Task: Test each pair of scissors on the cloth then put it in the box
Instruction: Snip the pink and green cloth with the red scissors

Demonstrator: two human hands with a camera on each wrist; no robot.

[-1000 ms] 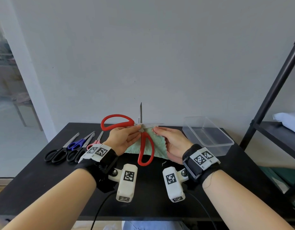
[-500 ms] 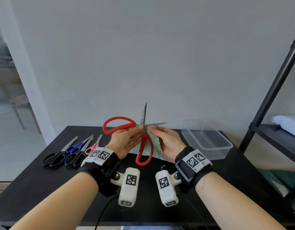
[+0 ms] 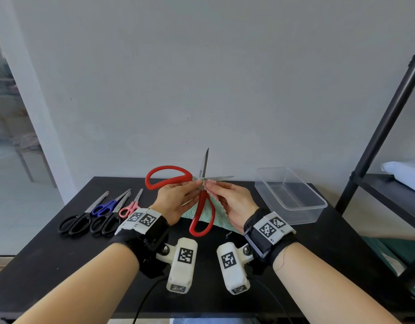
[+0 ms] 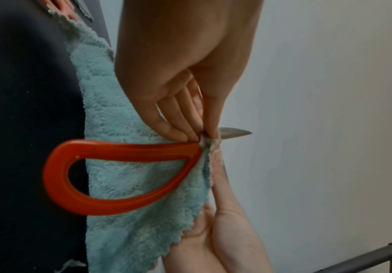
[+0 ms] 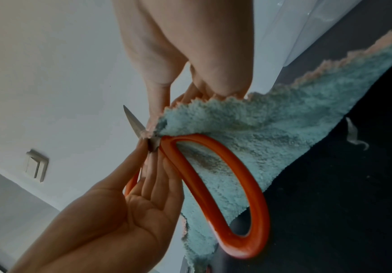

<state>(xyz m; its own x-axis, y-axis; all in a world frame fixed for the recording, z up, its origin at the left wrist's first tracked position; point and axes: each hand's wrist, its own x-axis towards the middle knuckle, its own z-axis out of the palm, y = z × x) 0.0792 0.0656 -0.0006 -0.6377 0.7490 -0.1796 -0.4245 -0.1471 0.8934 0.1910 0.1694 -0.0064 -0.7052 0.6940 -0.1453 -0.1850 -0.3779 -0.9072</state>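
The big red-handled scissors [image 3: 202,198] are held above the table with blades spread, one pointing up and one pointing right. My left hand [image 3: 194,185] pinches them at the pivot; one red loop [image 4: 124,147] hangs free. My right hand [image 3: 211,186] pinches the edge of the teal cloth [image 3: 220,221] right at the crotch of the blades. In the right wrist view the cloth [image 5: 272,133] drapes from those fingers down onto the table, behind the lower loop [image 5: 213,166]. The clear plastic box [image 3: 302,215] stands empty to the right.
Several more scissors lie in a row on the left of the black table [image 3: 61,265]: two black-handled pairs [image 3: 75,224], a blue pair [image 3: 103,208] and a small pink pair [image 3: 129,209]. A black shelf rack [image 3: 377,141] stands at the right.
Both hands have risen slightly and closed in on the pivot. The cloth's edge has come up between the spread blades, and the upright blade has tilted a little to the right.
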